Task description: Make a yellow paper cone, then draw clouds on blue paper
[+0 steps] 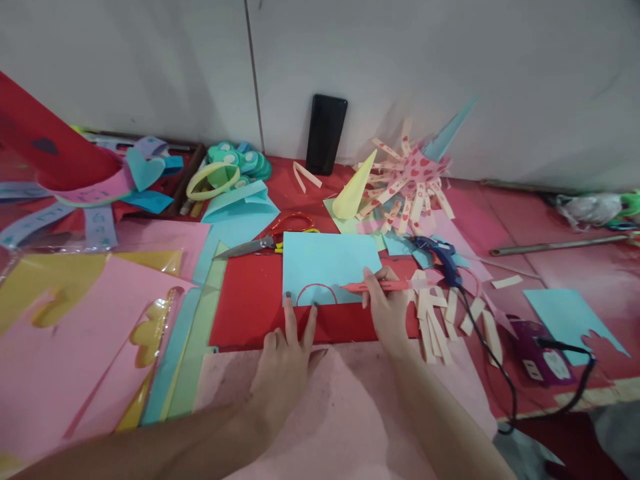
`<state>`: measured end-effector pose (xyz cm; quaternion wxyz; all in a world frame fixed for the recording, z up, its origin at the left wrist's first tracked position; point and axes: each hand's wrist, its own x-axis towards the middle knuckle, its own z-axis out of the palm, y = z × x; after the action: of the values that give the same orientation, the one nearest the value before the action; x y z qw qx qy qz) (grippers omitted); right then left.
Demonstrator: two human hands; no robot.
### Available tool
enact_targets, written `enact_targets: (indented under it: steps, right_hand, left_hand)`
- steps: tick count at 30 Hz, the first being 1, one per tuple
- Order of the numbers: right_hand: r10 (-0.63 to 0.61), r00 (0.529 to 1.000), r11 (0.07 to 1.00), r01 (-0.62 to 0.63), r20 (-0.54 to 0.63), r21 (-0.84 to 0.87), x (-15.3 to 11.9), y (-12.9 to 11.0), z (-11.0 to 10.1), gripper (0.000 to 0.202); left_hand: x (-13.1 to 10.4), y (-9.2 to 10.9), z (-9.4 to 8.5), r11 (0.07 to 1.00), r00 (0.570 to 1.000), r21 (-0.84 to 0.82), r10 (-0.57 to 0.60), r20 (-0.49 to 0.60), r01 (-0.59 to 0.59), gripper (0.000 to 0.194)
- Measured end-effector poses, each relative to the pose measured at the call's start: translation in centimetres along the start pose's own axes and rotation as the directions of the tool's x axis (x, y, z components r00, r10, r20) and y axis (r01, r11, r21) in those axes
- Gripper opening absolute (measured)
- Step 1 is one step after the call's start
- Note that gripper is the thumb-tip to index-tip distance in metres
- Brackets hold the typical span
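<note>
A light blue sheet of paper (330,260) lies on a red sheet (250,313) in front of me. Near its lower edge a red half-circle line is drawn. My left hand (285,357) presses the sheet's lower edge with two fingers spread, one on each side of that arc. In my right hand (387,307) is a pink marker (377,286), its tip pointing left just above the blue paper, right of the arc; whether it touches cannot be made out. Scissors (255,247) with red and yellow handles lie behind the blue sheet's left corner.
A glue gun (440,257) with a black cord lies right, near cream paper strips (430,320) and a purple power socket box (540,353). A yellow paper cone (355,190) and a phone (326,133) stand behind. Pink sheets (120,320) spread at left.
</note>
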<state>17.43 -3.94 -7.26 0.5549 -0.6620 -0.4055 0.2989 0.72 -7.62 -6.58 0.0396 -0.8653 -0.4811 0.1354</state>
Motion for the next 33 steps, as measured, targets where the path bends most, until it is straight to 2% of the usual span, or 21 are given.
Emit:
enact_targets:
  steps: [6,12,20,25,29,33]
  right_hand:
    - [-0.024,0.999,0.995,0.019,0.049,0.099,0.2,0.5,0.2,0.021]
    - [-0.118,0.989,0.988,0.108,0.092,0.107,0.7,1.1,0.1,0.023]
    - [-0.188,0.981,0.982,0.187,0.054,0.013,1.0,1.4,0.2,0.024]
    - [-0.170,0.985,0.984,0.170,-0.005,0.057,0.8,1.3,0.4,0.018]
    - [-0.198,0.977,0.980,0.198,-0.077,-0.011,-0.3,0.2,0.8,0.021]
    - [-0.159,0.986,0.987,0.160,-0.039,0.011,-2.7,-1.5,2.7,0.026]
  left_hand:
    - [0.0,0.0,-0.1,1.000,1.000,-0.026,-0.001,0.027,0.002,0.053]
    - [0.0,0.0,0.1,1.000,1.000,-0.012,-0.001,0.004,0.001,0.052]
    - [-0.6,0.1,0.1,0.999,0.997,0.020,-0.025,-0.069,0.026,0.054]
    - [-0.6,0.1,0.4,0.999,0.994,0.035,-0.008,-0.107,0.012,0.056]
    - [-0.6,0.2,0.6,0.999,0.992,0.040,-0.013,-0.129,0.018,0.055]
    - [-0.6,0.1,0.4,0.999,0.996,0.024,-0.023,-0.082,0.025,0.052]
